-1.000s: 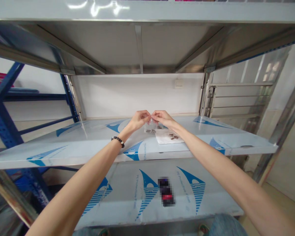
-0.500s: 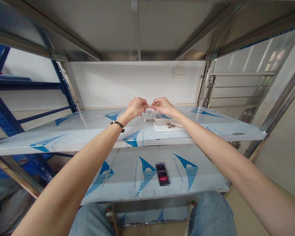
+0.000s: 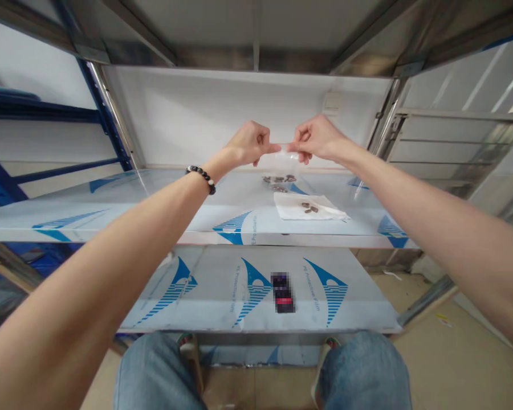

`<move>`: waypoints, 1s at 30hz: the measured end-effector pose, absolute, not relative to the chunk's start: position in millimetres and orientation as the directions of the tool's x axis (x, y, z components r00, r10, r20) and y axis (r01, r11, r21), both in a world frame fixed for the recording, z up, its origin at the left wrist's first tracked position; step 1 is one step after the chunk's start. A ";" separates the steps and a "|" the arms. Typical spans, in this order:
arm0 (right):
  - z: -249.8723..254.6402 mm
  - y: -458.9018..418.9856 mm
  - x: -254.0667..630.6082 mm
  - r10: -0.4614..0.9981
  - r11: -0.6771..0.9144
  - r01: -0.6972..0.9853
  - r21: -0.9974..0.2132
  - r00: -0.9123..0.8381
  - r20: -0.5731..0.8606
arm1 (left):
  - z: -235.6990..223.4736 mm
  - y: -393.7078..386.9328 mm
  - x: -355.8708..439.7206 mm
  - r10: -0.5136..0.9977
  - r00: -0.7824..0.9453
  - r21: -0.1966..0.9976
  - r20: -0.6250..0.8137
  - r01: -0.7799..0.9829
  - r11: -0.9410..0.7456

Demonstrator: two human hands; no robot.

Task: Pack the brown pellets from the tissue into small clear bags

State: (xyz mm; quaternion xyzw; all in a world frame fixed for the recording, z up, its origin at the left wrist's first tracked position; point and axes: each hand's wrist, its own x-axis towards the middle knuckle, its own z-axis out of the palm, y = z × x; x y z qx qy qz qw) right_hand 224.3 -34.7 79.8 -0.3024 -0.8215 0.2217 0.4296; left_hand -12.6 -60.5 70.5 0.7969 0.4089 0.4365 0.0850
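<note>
Both hands are raised over the middle steel shelf [image 3: 111,222] and pinch the top edge of a small clear plastic bag [image 3: 282,165]. My left hand [image 3: 250,143], with a dark bead bracelet on its wrist, grips the bag's left corner. My right hand [image 3: 314,138] grips the right corner. Several small dark brown pieces [image 3: 279,181] sit in the bag's bottom. Below and to the right, a white sheet [image 3: 325,212] lies on the shelf with a few more brown pieces [image 3: 310,208] on it.
A lower shelf [image 3: 222,307] carries a small dark object [image 3: 283,291]. An upper shelf [image 3: 256,23] hangs close overhead. A blue rack [image 3: 8,108] stands at the left, steel uprights at the right. My knees in jeans [image 3: 363,370] show at the bottom.
My hands have lifted the bag higher off the shelf and spread slightly apart along its top edge. The camera has tilted down, so my knees show.
</note>
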 end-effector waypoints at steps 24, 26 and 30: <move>23.9 29.6 232.3 0.963 0.206 0.655 -0.727 -0.003 0.269 | 0.1 0.2 -51.6 0.457 0.277 0.120 0.845 0.736 -0.666; 16.5 21.4 237.3 0.943 0.252 0.760 -0.599 -0.053 0.330 | 4.7 -8.4 -55.4 0.449 0.298 0.092 0.842 0.741 -0.665; 15.7 -26.3 259.3 0.828 0.492 0.759 -0.428 -0.255 0.500 | 19.9 -64.2 -59.0 0.437 0.380 0.035 0.816 0.721 -0.692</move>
